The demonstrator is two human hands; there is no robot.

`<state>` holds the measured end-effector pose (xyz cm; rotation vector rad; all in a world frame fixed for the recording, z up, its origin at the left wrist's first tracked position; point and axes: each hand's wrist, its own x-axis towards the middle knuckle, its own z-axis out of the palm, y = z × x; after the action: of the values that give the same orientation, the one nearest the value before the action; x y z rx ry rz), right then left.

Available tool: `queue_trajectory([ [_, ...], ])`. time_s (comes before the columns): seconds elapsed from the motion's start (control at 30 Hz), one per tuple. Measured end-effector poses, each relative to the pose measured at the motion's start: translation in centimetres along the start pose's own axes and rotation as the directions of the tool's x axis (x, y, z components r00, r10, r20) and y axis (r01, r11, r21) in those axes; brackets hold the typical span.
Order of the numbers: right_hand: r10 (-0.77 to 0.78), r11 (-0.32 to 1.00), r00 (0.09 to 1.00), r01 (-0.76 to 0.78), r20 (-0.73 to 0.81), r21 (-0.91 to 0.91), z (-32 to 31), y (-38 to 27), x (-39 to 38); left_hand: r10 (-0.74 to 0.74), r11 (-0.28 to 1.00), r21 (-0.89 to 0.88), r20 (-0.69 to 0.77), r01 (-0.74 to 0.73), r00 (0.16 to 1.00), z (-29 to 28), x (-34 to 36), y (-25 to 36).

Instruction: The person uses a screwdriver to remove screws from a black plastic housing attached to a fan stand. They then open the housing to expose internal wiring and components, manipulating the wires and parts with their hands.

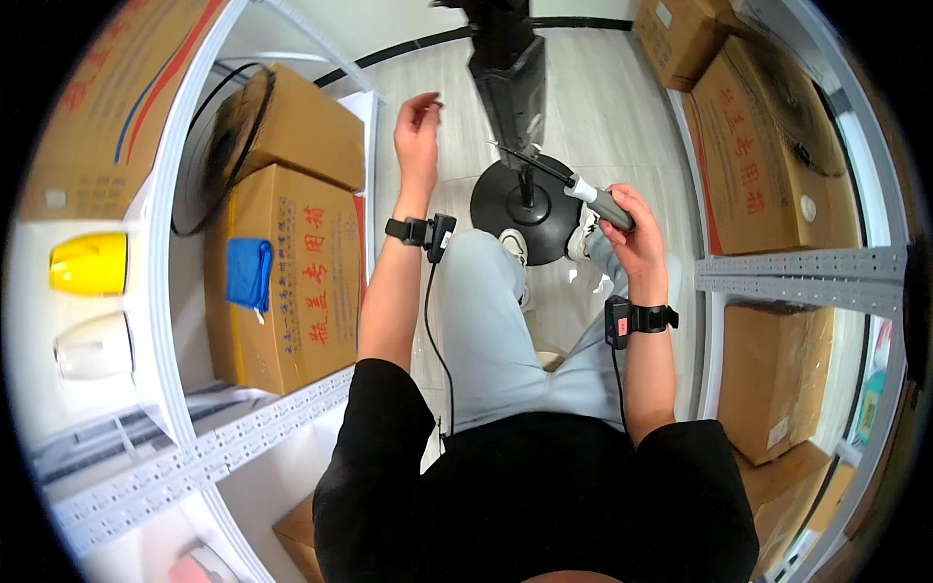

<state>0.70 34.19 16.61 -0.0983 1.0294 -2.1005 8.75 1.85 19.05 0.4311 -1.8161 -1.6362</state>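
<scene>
My right hand [634,228] is closed around the grey and white handle of a screwdriver [588,194]. Its dark shaft and thin tip point up and left, in front of a black stand [515,102]. This stand rises from a round black base [491,199] on the floor between my feet. My left hand [418,136] is raised to the left of the stand, apart from it. Its fingers are curled in toward the thumb; a small dark spot shows at the fingertips, too small to name.
White metal shelving with cardboard boxes [330,335] flanks me on the left; more boxes [777,379] fill the right shelf. Round black wire grilles [204,165] lean there. A folded blue cloth [249,272], a yellow cup-shaped thing [89,264] and a white one [94,347] are at left.
</scene>
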Motion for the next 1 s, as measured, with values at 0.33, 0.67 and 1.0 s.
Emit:
queue_trajectory([
  [0.33, 0.060, 0.998, 0.993, -0.060, 0.100, -0.002, 6.1, 4.2, -0.5, -0.066, 0.947, -0.290, 0.238, 0.136, 0.969, -4.0, -8.5, 8.6],
  [0.67, 0.068, 0.991, 0.987, -0.050, 0.144, -0.124, 5.2, 6.2, -3.6, -0.096, 0.994, -0.096, -0.432, 0.060, 0.897, -18.6, -17.1, 6.2],
  [1.0, 0.136, 0.988, 0.991, -0.134, 0.020, -0.077, 3.0, 7.0, -3.8, 0.448, 0.387, 0.601, -0.785, 0.699, 0.428, -40.6, -33.9, 3.0],
])
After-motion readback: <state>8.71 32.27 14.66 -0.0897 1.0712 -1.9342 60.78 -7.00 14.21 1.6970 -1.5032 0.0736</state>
